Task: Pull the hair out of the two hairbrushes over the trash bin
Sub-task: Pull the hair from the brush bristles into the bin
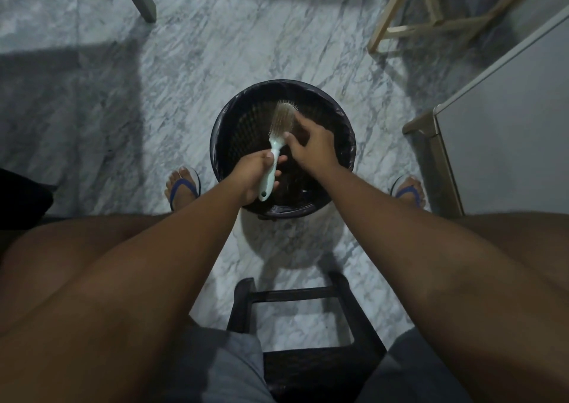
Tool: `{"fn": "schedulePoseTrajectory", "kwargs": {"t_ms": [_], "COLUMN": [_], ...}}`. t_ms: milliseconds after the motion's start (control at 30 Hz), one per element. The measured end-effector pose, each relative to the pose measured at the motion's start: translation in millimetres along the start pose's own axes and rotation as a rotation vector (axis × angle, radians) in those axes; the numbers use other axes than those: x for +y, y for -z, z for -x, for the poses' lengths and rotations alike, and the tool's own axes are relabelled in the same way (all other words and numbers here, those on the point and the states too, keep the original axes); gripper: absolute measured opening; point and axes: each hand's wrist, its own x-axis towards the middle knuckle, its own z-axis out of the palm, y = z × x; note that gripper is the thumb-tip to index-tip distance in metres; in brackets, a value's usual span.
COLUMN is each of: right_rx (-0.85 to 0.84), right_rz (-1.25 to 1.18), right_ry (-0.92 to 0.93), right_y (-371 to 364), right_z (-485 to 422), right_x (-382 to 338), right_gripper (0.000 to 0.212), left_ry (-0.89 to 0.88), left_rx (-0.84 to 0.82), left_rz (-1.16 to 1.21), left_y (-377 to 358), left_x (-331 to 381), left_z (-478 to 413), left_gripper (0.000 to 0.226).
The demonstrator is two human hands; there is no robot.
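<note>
Left hand (253, 175) grips hairbrush (281, 118) over trash bin (215, 156); white cabinet (508, 131) stands near.

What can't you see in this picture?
Head view:
- Hair in the brush: too small and blurry.
- Fingertips of the right hand: tucked under the hand, so any pinched hair is hidden.
- Bottom of the bin: too dark, partly behind the left hand.
- Second brush: nowhere in frame.
</note>
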Motion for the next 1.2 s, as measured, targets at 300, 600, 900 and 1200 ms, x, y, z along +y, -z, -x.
{"fn": "schedulePoseTrajectory", "kwargs": {"t_ms": [300, 600, 900, 1200], "right_rx": [0.223, 0.649, -0.155, -0.433], "right_rz": [-0.043, -0.155, 0.392, 0.764], "right_ry": [0.142, 0.131, -0.192, -0.271], "right_y": [1.7, 20.2, 8.4, 7.3], "right_z": [-9.4, -27.7, 11.1, 11.7], "right_x": [-12.4, -20.2, 34.9, 2.5], "right_gripper": [0.012, 0.011, 0.018, 0.034], "left_ry": [0.028, 0.019, -0.047, -0.1], "left_rx": [0.02, 0.136, 0.149, 0.078], "left_rz": [0.128, 0.227, 0.384, 0.443], "left_y": [0.7, 7.4, 9.3, 10.5], "left_x": [-4.7, -10.7, 1.7, 8.9], "left_z": [-2.1, -7.7, -9.7, -10.9], "left_gripper": [0.029, 0.027, 0.028, 0.028]}}
